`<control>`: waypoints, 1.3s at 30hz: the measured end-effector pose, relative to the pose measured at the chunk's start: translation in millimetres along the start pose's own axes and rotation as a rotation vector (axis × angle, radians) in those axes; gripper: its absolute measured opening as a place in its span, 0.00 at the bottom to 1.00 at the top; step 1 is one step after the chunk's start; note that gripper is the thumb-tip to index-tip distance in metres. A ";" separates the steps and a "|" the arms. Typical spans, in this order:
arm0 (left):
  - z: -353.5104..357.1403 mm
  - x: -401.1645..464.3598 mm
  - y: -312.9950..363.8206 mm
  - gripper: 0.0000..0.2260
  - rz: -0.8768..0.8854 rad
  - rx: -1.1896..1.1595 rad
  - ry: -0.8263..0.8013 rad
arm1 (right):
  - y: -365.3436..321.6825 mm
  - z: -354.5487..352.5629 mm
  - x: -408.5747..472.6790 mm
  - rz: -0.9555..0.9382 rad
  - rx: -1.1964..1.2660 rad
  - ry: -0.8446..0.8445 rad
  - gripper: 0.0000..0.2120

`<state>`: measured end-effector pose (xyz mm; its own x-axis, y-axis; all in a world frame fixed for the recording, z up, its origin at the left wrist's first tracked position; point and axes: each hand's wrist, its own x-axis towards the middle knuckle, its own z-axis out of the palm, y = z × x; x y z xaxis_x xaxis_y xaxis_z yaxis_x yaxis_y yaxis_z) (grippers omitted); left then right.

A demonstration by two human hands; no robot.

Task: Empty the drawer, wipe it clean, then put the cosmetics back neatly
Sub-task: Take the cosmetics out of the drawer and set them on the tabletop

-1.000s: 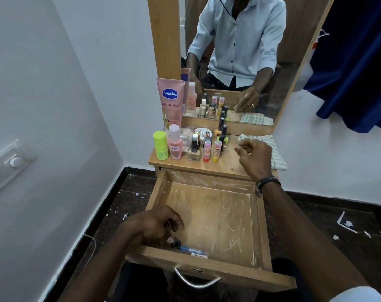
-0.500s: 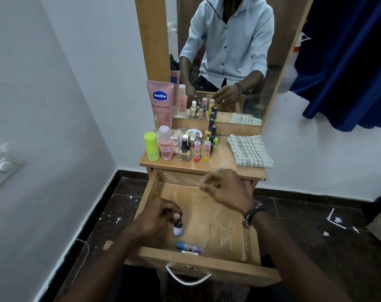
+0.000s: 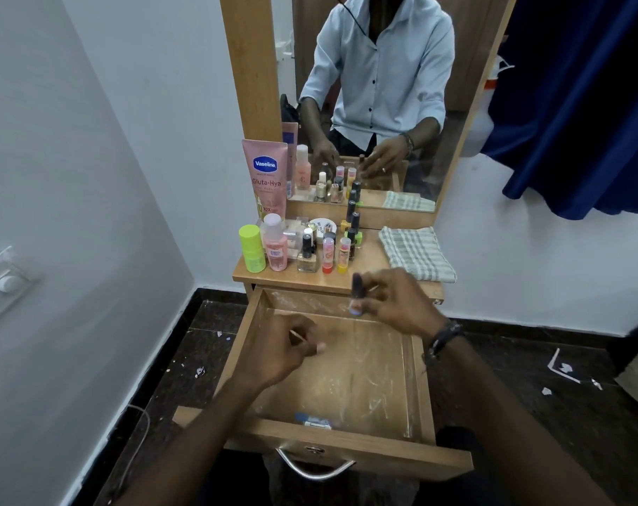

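Drawer (image 3: pixel 416 381) pulled fully out toward the near edge, floor scuffed and streaked white, nearly bare. One small blue item (image 3: pixel 312 419) lies flat against the inside of the front panel, near centre; too blurred to say what it is, possibly a small tube. Metal handle (image 3: pixel 315 469) on the drawer front.

Right hand (image 3: pixel 398 304) raised over the far end of the drawer, just below the tabletop edge. Thumb and forefinger pinch a small bottle (image 3: pixel 356 294), dark cap up, pale base down, roughly upright; motion-blurred. Other fingers loosely curled. Dark wristband (image 3: pixel 440 339) on that wrist.

Left hand (image 3: pixel 286 350) over the left-centre of the drawer, fingers curled inward, tips close together, nothing clearly held in it.

Tabletop (image 3: pixel 368 266) beyond the drawer: cosmetics clustered on the left half. Pink Vaseline tube (image 3: pixel 264 177) stands at the far left against the mirror frame. Lime-green capped bottle (image 3: pixel 252 248) at near left, pink bottle (image 3: pixel 275 246) just right of it, then a gold nail polish (image 3: pixel 307 255), and two small sticks, red-based (image 3: pixel 327 255) and yellow-based (image 3: pixel 344 255). More dark-capped bottles in a row behind. Round white jar (image 3: pixel 323 226) in the middle of the cluster.

Folded green-checked cloth (image 3: pixel 416 253) on the right half of the tabletop, apart from the bottles.

Mirror (image 3: pixel 401 104) behind shows the person in a light shirt.
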<state>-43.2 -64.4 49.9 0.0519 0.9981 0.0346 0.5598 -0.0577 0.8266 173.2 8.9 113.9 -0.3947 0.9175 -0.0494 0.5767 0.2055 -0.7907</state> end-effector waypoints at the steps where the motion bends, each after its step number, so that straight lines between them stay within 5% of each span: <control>1: 1.5 -0.6 -3.3 0.07 -0.014 0.116 -0.126 | 1.4 -9.7 7.0 0.010 0.019 0.101 0.11; 4: 11.3 -4.6 -10.5 0.13 -0.063 0.390 -0.415 | 0.5 -31.3 31.2 0.030 0.027 0.331 0.09; 10: 24.3 -6.9 -16.4 0.12 -0.122 0.540 -0.540 | -1.8 -31.9 77.4 0.044 -0.088 0.462 0.09; 29: 28.5 -13.2 -16.4 0.09 0.043 0.649 -0.731 | 18.5 -19.0 121.5 0.209 -0.271 0.593 0.09; 39: 28.7 -13.9 -12.5 0.09 0.065 0.691 -0.741 | 29.6 -18.4 114.0 0.092 -0.245 0.660 0.06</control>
<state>-27.2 -78.2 23.0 0.4675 0.7405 -0.4829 0.8811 -0.3463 0.3220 158.5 125.8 96.1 0.1341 0.9337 0.3319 0.7617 0.1171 -0.6373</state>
